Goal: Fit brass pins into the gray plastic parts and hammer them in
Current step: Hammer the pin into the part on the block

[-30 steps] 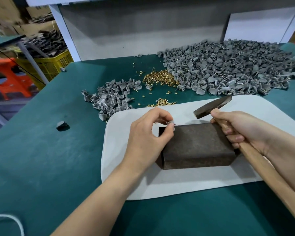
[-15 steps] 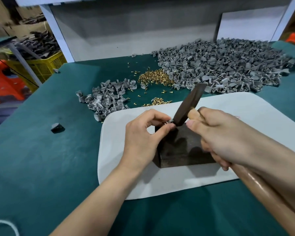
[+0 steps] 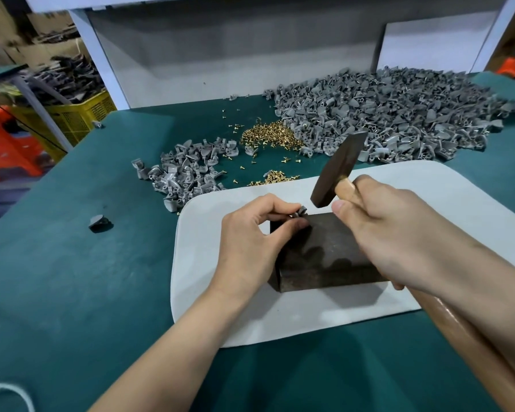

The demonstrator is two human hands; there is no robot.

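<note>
The hammer point(image 3: 338, 173) has risen since half a second ago: its head, which was down at the gray part point(image 3: 300, 212), now hangs tilted just above it. The left hand point(image 3: 250, 239) pinches that part on the far left corner of the one metal block point(image 3: 324, 257). The right hand point(image 3: 390, 233) grips the wooden handle. Two heaps of gray parts, the big heap point(image 3: 399, 114) and the small heap point(image 3: 187, 173), flank two heaps of brass pins point(image 3: 269, 136). One white mat point(image 3: 280, 319) covers the green counter point(image 3: 71, 278). A yellow crate point(image 3: 80, 114) stands beyond, left.

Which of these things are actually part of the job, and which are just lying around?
Job: hammer, gray part in left hand, dark block, brass pins, gray parts pile, white mat.
Lying about: yellow crate, orange stool.
</note>
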